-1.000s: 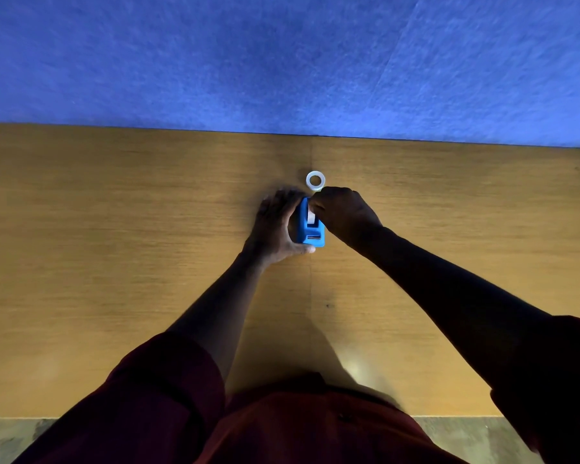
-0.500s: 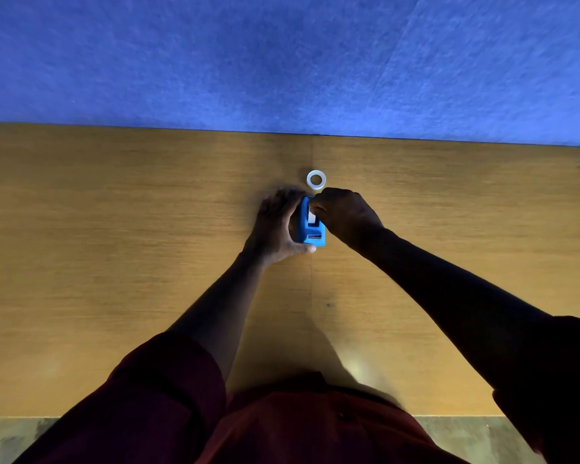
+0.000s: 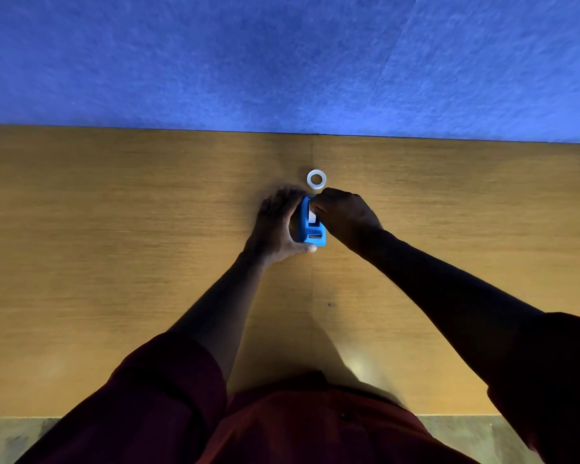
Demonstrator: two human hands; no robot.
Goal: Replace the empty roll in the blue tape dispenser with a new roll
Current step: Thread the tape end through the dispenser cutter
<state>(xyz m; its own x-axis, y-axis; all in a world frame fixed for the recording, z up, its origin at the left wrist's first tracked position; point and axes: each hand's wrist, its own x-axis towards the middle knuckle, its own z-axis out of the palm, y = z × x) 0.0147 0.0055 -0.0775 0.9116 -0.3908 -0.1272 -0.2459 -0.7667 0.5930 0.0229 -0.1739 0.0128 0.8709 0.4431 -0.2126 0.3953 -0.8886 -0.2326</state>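
Note:
The blue tape dispenser (image 3: 312,227) stands on the wooden table (image 3: 114,262) at mid-centre. My left hand (image 3: 277,226) is wrapped around its left side and holds it steady. My right hand (image 3: 344,216) is closed over the dispenser's far top end, fingertips pinched where a strip of white roll (image 3: 312,218) shows in the slot; what the fingers hold is hidden. A small white ring-shaped roll (image 3: 316,179) lies flat on the table just beyond the dispenser, apart from both hands.
A blue felt wall panel (image 3: 282,61) rises along the table's far edge. The near table edge runs just in front of my body, with a strip of grey floor (image 3: 466,437) below it.
Almost nothing has moved. My right hand's fingers have shifted slightly at the dispenser's top, and both hands stay on the dispenser.

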